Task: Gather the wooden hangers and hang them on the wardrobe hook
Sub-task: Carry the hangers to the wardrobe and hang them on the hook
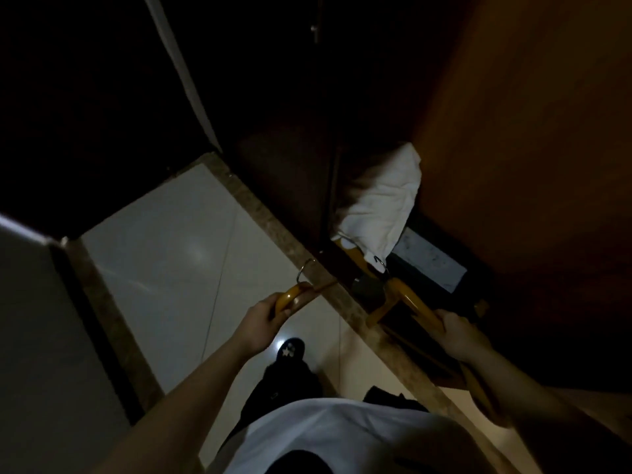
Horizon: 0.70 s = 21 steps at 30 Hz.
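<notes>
The left hand (270, 318) is closed around one wooden hanger (290, 297), held over the pale floor (164, 241) so its metal hook (305, 270) stays free, pointing up and away. The right hand (456, 331) grips a second hanger (407, 299) at the wardrobe's (513, 165) bottom edge, near a white cloth (383, 200). Its long axis seems to run from the hand toward the wardrobe, though the dimness blurs this; a third may lie behind.
</notes>
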Motion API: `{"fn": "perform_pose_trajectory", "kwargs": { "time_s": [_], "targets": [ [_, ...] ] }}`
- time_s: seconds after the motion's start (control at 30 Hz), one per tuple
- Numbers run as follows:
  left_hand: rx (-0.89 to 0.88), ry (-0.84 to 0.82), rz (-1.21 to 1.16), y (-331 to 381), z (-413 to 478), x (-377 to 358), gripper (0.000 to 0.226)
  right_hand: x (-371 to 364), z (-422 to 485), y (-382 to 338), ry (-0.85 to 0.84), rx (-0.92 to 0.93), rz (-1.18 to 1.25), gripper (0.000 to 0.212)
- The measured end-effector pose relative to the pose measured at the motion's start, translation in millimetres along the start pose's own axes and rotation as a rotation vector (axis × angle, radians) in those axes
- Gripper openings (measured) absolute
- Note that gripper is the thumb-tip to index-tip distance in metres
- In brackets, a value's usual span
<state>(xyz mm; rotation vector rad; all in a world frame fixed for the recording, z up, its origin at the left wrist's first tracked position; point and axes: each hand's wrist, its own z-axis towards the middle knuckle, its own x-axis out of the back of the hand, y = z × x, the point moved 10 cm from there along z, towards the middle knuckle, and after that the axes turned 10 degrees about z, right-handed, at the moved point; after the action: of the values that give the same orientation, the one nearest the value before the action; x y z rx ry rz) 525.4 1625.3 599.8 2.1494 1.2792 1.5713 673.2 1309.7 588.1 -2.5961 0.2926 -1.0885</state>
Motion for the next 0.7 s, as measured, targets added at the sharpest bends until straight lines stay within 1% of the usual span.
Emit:
{"fn": "perform_pose_trajectory", "kwargs": {
  "time_s": [0.1, 0.13, 0.23, 0.37, 0.43, 0.5, 0.57, 0.7],
  "targets": [
    [-0.142, -0.061, 0.051, 27, 48, 42, 0.012, 16, 15, -17, 0.073, -0.080, 0.029, 0.017],
    [-0.178, -0.087, 0.075, 37, 61, 53, 0.016, 22, 18, -24, 0.090, -0.102, 0.051, 0.016],
    [-0.261, -0.130, 0.190, 65, 96, 81, 0.036, 43, 20, -40, 0.160, -0.152, 0.123, 0.015],
    [-0.378, -0.053, 0.375, 117, 129, 112, 0.046, 81, 6, -46, 0.323, -0.207, 0.184, 0.010],
    [-0.442, -0.004, 0.475, 141, 139, 120, 0.050, 104, -6, -45, 0.430, -0.233, 0.213, 0.012],
    [-0.538, -0.013, 0.511, 168, 143, 118, 0.050, 127, -19, -45, 0.515, -0.252, 0.206, 0.014],
    [-0.634, -0.040, 0.530, 199, 141, 114, 0.049, 148, -28, -48, 0.556, -0.249, 0.202, 0.013],
    [-0.813, -0.098, 0.521, 262, 132, 107, 0.047, 187, -43, -58, 0.617, -0.177, 0.237, 0.017]
  ]
}}
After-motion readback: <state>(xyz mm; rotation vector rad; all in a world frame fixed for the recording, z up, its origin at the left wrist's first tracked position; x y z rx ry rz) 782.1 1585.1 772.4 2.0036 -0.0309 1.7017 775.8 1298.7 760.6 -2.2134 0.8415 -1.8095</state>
